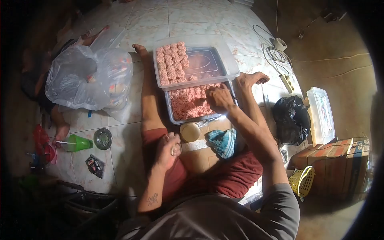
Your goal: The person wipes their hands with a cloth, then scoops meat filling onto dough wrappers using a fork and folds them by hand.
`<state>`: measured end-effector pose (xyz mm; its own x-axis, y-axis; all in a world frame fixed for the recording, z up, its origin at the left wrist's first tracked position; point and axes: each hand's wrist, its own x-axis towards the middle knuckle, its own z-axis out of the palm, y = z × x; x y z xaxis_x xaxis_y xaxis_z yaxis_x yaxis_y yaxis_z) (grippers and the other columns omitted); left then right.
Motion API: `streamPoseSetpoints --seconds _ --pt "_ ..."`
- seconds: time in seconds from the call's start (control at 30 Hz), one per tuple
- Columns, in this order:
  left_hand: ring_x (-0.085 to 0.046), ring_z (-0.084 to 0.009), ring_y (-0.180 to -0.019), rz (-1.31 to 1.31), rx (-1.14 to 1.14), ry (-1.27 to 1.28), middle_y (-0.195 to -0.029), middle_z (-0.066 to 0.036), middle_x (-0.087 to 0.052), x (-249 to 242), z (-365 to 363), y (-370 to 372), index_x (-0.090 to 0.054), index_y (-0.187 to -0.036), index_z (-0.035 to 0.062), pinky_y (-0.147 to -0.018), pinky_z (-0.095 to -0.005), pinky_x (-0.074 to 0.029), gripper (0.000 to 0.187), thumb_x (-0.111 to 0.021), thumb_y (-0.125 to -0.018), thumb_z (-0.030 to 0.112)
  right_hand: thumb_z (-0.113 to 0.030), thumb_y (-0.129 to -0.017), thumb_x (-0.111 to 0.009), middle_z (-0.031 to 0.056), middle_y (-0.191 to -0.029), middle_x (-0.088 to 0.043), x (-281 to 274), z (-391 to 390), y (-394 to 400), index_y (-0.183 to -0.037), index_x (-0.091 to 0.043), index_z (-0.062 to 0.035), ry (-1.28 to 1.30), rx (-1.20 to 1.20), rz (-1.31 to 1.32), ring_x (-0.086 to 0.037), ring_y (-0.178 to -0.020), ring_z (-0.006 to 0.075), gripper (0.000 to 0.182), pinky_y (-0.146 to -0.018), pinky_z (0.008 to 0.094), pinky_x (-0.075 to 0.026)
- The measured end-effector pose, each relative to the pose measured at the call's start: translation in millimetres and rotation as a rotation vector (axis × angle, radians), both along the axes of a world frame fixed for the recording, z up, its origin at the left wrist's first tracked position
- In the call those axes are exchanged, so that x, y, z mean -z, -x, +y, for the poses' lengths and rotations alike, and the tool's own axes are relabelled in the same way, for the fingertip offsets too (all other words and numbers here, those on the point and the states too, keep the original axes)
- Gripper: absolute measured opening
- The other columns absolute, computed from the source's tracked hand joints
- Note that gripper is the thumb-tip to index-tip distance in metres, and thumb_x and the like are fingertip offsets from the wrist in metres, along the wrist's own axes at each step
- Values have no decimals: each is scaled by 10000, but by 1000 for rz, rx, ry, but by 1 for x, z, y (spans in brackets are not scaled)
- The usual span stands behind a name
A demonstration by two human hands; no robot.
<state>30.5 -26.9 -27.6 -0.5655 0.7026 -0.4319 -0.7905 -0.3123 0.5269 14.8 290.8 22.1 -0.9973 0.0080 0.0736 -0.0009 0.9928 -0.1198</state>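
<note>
My right hand (221, 99) is closed over the right part of a tray (171, 117) of pink, minced-meat-like mixture (186, 105). A dark, thin end sticks out by its fingers; what it belongs to is hidden. Above my left thigh, my left hand (169, 149) makes a fist, with something small and pale showing between the fingers. A clear plastic container (234, 74) rests over the tray's far part. Rows of pink lumps (171, 62) fill its left side, and one loose lump (193, 78) sits near its front wall.
Between my legs are a round pale-topped tub (190, 132), a teal checked cloth (222, 143) and cardboard (200, 159). Plastic bags (86, 78), a green cup (80, 143) and an ashtray (103, 139) lie left, near another person's foot (63, 131). Right stand a black bag (291, 120) and a box (332, 168).
</note>
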Motion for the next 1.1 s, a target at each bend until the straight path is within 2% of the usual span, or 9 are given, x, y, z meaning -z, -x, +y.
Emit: streamPoseSetpoints --seconds 0.1,0.2,0.3,0.4,0.57,0.67,0.83,0.9,1.1 --pt "-471 -45 -642 -7 -69 101 -856 31 -510 -3 9 -29 -422 -1101 187 -525 -200 -330 420 -725 -896 -20 -183 -929 -494 113 -858 -662 59 -19 28 -825 -631 -115 -140 -175 35 -664 -839 299 185 -915 479 -417" --pt "-472 -57 -678 162 54 300 -887 -2 -547 3 19 -39 -386 -1197 136 -547 -199 -366 509 -764 -872 34 -204 -930 -526 134 -833 -692 59 -28 38 -786 -652 -114 -125 -216 2 -695 -839 293 211 -996 492 -399" --pt "-478 -55 -684 509 181 320 -895 -8 -567 21 17 -40 -426 -1152 119 -546 -203 -379 444 -768 -874 66 -199 -887 -572 162 -773 -686 36 1 23 -769 -653 -83 199 -73 -163 -692 -766 354 185 -788 538 -482" --pt "-499 -52 -696 674 344 259 -914 -8 -594 14 16 -29 -523 -1058 75 -571 -232 -425 257 -735 -917 106 -161 -899 -663 163 -804 -713 -7 10 -7 -899 -705 -28 453 133 -108 -710 -773 333 139 -693 419 -540" --pt "-645 -129 -1000 893 190 176 -1050 -98 -708 -20 38 -13 -594 -1062 55 -935 -292 -514 201 -681 -1000 225 -89 -921 -662 161 -815 -718 -49 4 -61 -1003 -709 -1 721 236 61 -713 -756 244 129 -673 358 -531" --pt "-660 -158 -1042 918 -126 98 -1157 -158 -713 -19 65 10 -581 -1116 33 -949 -308 -523 242 -620 -1037 258 -35 -923 -649 154 -857 -709 -59 -18 -81 -1044 -694 -2 820 322 184 -690 -736 239 133 -663 345 -517" --pt "-636 -293 -1197 330 -215 -162 -1297 -193 -658 -41 97 40 -551 -1291 -14 -1073 -419 -471 584 -529 -1037 511 62 -889 -581 177 -923 -607 -30 -62 -93 -1040 -664 -10 550 286 640 -626 -808 383 187 -722 444 -507" --pt "-525 -348 -1334 -62 -100 -623 -1416 -202 -569 -65 101 38 -479 -1409 -50 -1167 -483 -365 805 -425 -1016 650 69 -878 -578 189 -972 -600 -4 -88 -91 -1074 -660 -8 512 250 642 -622 -857 389 226 -753 459 -516" --pt "-352 -412 -1464 -154 -246 -587 -1564 -299 -376 -54 89 26 -346 -1498 -91 -1235 -495 -255 958 -415 -981 713 72 -825 -597 170 -1034 -612 14 -115 -97 -1171 -645 0 566 121 635 -620 -924 360 357 -784 450 -532"
